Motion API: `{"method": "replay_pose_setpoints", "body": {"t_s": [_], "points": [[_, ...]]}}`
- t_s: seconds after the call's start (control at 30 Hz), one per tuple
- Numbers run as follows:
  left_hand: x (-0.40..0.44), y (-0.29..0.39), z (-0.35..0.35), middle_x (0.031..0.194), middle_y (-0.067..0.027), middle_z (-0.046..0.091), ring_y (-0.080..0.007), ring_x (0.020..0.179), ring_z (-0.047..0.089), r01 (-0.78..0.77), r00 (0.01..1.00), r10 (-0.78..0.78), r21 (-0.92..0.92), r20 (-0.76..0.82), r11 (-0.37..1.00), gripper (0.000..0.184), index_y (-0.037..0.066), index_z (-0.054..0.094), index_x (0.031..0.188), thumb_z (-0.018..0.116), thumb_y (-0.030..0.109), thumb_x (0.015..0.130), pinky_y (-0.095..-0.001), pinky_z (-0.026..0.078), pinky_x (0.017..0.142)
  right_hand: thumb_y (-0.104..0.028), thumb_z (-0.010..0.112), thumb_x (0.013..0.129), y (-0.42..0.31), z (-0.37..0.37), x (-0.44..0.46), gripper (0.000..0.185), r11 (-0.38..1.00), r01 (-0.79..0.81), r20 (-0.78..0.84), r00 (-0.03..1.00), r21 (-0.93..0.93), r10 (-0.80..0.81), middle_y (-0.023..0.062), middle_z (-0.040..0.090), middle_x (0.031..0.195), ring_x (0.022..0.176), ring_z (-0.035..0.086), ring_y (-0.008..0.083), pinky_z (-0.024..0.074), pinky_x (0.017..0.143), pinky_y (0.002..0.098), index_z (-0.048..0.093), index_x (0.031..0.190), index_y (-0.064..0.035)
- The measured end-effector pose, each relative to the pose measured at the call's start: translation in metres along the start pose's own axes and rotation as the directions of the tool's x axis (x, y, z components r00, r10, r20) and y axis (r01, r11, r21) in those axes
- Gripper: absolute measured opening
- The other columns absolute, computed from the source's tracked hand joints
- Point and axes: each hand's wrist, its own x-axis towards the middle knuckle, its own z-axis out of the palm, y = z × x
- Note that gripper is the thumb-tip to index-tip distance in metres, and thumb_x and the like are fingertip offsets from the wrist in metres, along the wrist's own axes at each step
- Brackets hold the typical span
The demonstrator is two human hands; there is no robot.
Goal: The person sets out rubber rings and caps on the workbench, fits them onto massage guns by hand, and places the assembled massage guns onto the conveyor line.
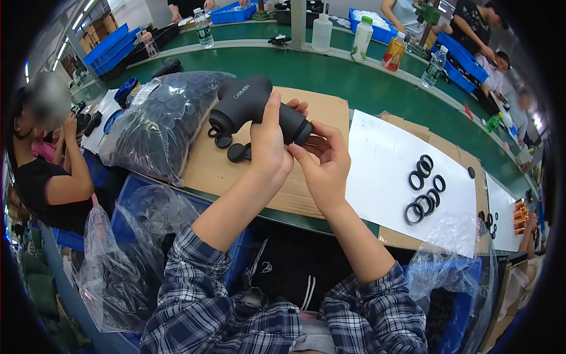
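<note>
A black massage gun (244, 101) with pale lettering on its body is held above the cardboard. My left hand (269, 140) is closed around its handle, thumb up along the side. At the handle's lower end, the fingers and thumb of my right hand (325, 164) are closed on the rim. Below the gun's head lie small black round parts (223, 140), and a black cap-like piece (236, 153) rests close to my left wrist. Several black rings (415, 180) are spread on the white sheet (377, 171) to the right of my right hand.
A clear bag of black parts (159, 121) sits at the left on the cardboard (289, 203). Behind runs a green belt (259, 59) with bottles (362, 38) along its far edge. A co-worker (59, 177) is at the left. Plastic-lined blue bins (127, 197) stand below the bench.
</note>
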Motion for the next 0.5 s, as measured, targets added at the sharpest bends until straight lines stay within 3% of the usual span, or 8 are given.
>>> {"method": "replay_pose_setpoints", "body": {"t_s": [0.4, 0.5], "points": [[-0.011, -0.001, 0.01, 0.094, -0.0149, 0.057, -0.0215, 0.089, 0.059, -0.005, 0.999, 0.002, 0.059, 0.054, 0.998, 0.039, 0.0, 0.041, 0.105, 0.059, 0.029, 0.084, -0.0303, 0.05, 0.076, -0.001, 0.07, 0.071, -0.006, -0.014, 0.004, 0.036, 0.964, 0.139, 0.04, 0.99, -0.224, -0.134, 0.0105, 0.06, 0.085, 0.076, 0.062, 0.017, 0.0484, 0.069, 0.027, 0.05, 0.101, 0.0025], [-0.01, -0.004, 0.012, 0.094, -0.0151, 0.057, -0.0218, 0.09, 0.059, -0.037, 0.997, 0.033, 0.047, 0.071, 0.998, 0.037, 0.0, 0.041, 0.105, 0.058, 0.027, 0.085, -0.0308, 0.05, 0.078, -0.001, 0.07, 0.071, -0.009, -0.012, 0.005, 0.036, 0.997, 0.029, 0.016, 0.999, -0.077, -0.028, 0.0092, 0.059, 0.084, 0.074, 0.061, 0.0157, 0.0481, 0.068, 0.0264, 0.05, 0.1, 0.0023]]}}
